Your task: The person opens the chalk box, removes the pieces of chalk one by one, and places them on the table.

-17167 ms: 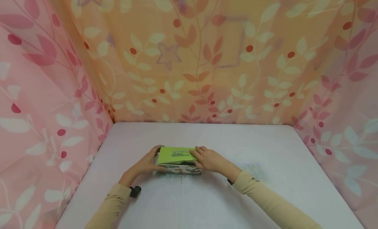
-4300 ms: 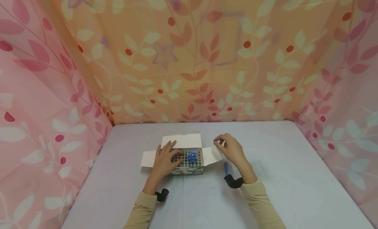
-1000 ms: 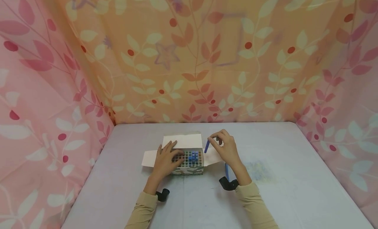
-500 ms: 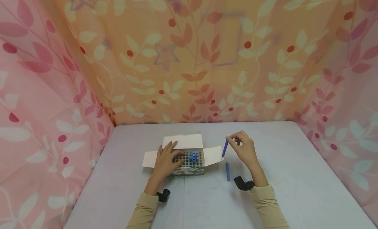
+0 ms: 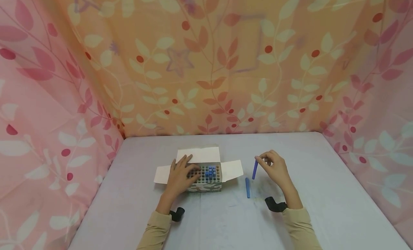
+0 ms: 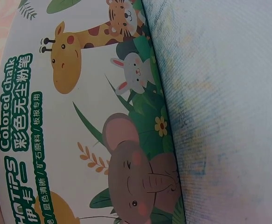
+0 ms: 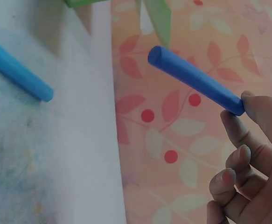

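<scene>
The right hand pinches the upper end of a blue chalk stick, held tilted right of the box. The right flap extends between stick and box. A lighter blue stick lies on the table, left and near. The left hand, fingers spread, rests on the box, obstructing its left chalk rows. Floral curtain: far side.

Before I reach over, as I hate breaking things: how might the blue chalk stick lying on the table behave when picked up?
The blue chalk stick lies straight, so it is probably stiff. Slim, and chalk by the label on the box, it may snap if bent. Its rounded sides suggest it could roll if nudged.
</scene>
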{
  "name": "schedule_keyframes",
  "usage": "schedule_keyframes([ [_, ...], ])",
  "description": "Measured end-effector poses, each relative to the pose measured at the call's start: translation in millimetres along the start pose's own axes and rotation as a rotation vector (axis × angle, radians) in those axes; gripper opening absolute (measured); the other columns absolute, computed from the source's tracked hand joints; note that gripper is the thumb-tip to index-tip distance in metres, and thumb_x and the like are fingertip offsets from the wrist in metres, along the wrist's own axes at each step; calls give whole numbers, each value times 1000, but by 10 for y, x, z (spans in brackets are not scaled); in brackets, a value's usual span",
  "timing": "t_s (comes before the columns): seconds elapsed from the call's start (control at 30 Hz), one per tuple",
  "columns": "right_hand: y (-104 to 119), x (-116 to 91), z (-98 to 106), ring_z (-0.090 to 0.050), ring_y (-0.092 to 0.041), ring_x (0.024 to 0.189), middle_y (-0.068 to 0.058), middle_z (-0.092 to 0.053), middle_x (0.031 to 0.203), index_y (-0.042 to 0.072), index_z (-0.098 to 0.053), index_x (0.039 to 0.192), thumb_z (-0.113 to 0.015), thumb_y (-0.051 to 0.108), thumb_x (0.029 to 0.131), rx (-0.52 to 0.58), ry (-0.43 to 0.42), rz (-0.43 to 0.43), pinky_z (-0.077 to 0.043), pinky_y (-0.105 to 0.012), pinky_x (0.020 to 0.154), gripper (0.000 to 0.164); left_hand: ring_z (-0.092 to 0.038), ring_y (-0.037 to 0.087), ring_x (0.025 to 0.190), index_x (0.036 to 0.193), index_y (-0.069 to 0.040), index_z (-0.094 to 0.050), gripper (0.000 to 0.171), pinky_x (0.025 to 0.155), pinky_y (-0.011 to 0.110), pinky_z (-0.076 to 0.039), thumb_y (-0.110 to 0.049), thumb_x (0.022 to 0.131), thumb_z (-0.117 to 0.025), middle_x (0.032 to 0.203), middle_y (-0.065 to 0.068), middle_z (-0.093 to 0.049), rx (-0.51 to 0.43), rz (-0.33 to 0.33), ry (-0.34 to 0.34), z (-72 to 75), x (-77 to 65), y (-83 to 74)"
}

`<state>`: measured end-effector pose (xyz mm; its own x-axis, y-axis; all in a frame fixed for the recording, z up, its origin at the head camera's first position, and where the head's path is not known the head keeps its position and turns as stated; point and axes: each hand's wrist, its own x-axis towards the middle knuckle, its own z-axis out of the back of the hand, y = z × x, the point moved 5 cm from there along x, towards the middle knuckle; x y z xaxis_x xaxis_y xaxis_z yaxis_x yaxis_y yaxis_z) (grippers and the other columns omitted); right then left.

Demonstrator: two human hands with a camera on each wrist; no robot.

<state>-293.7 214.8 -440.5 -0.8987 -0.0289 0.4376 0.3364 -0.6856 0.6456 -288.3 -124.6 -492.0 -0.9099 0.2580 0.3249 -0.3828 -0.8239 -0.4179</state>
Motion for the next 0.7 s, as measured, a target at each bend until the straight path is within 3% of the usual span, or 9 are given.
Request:
schedule_keyframes([
  [0.43,-391,-192,-122,-45,-13,69,2,-52,76,15,-65,79,-66,38,84,-122,197,-107,-39,-24,59,24,-24,29,139,101,-31,-67,24,114,55,-3,-44,81,-66,146,5,-38,-2,-1,0,-40,-44,-5],
  [0.7,-515,-217,-253,-49,-14,72,2,-57,77,15,-66,78,-65,39,85,-105,289,-90,-42,-29,64,24,-23,28,139,101,-33,-66,22,114,55,-2,-45,82,-65,147,3,-37,12,-16,-11,-31,4,30],
])
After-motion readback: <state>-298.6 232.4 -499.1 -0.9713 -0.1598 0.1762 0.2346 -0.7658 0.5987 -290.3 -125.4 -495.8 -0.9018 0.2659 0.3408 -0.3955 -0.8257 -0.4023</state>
